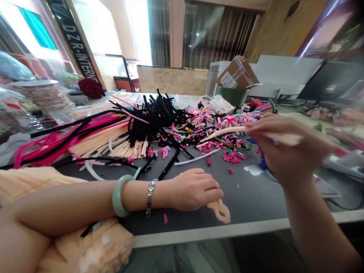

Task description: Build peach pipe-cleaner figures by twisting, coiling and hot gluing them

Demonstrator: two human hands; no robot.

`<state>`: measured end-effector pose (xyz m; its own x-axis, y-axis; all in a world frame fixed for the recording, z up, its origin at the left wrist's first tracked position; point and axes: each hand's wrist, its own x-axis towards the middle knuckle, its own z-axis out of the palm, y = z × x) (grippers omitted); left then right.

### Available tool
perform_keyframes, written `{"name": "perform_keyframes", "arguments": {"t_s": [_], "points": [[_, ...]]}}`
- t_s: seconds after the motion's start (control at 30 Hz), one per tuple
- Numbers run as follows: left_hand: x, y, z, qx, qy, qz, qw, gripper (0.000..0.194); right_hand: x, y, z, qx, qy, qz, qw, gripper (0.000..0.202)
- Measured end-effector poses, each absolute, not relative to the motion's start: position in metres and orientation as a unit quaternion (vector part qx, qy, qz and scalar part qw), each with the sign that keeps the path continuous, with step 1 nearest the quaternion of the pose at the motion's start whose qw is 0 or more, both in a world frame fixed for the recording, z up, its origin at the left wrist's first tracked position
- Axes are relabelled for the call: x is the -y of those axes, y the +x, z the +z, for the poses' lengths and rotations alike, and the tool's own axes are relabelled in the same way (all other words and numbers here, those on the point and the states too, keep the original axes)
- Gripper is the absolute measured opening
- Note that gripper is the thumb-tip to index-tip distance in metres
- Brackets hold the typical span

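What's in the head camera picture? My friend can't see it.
A person's left hand pinches a looped peach strand while the right hand holds a pale strand. On the grey table lie black stems and colourful snippets.

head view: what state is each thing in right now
left hand, closed on the peach loop
peach loop, twisted
right hand, raised, gripping the pale stem
pale stem, slightly curved
black stems, mostly bunched
pink snippets, scattered
cardboard box, tilted

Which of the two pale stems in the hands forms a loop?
The peach stem in the left hand; the long stem in the right hand shows no loop.
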<state>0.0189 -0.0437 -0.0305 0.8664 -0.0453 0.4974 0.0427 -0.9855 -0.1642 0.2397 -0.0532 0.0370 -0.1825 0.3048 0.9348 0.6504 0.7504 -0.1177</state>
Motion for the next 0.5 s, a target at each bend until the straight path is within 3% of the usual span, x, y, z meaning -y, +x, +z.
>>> {"name": "perform_keyframes", "arguments": {"t_s": [0.27,0.5], "points": [[0.041,0.017,-0.033,-0.002,-0.967,-0.245,0.073,0.019,0.05,0.249,0.037,0.796,-0.316,-0.078,0.51,0.025],[0.042,0.019,-0.032,-0.001,-0.97,-0.232,0.075,0.02,0.048,0.25,0.041,0.689,-0.332,-0.131,0.631,0.015]]}}
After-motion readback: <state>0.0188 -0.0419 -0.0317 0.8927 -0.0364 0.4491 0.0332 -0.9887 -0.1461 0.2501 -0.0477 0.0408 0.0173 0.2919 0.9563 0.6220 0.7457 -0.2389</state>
